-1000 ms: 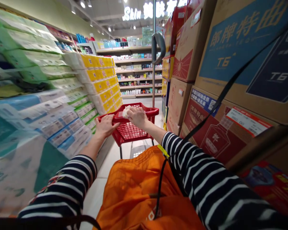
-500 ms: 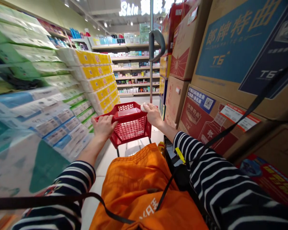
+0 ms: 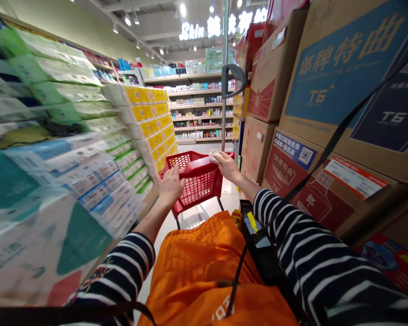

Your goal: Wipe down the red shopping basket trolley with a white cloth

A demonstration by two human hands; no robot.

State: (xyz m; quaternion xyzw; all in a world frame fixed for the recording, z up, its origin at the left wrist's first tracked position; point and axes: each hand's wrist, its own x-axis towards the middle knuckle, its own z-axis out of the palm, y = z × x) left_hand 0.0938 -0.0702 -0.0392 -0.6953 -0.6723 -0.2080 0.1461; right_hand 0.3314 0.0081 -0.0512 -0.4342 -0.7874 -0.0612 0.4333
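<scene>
A red shopping cart [image 3: 200,190] with a perforated plastic basket stands in front of me. At the left end of its handle my left hand [image 3: 171,183] is closed over the bar, its fingertips partly hidden. My right hand [image 3: 228,166] rests at the right side of the handle, closed on a white crumpled tissue [image 3: 215,156] that is pressed between the fingers and the bar. Beneath my arms an orange apron [image 3: 190,253] covers my front.
Stacked cartons [image 3: 340,86] rise close on the right, beside a metal pole with a grey hooked handle [image 3: 234,80]. Tissue packs [image 3: 149,117] are piled along the left. Shelves of small goods [image 3: 200,106] stand ahead. A black bag [image 3: 258,258] is at my right side.
The view has swung slightly, so the cart and both hands appear further right. My left hand has shifted on the handle, its fingers less curled. The right hand stays on the handle with the tissue.
</scene>
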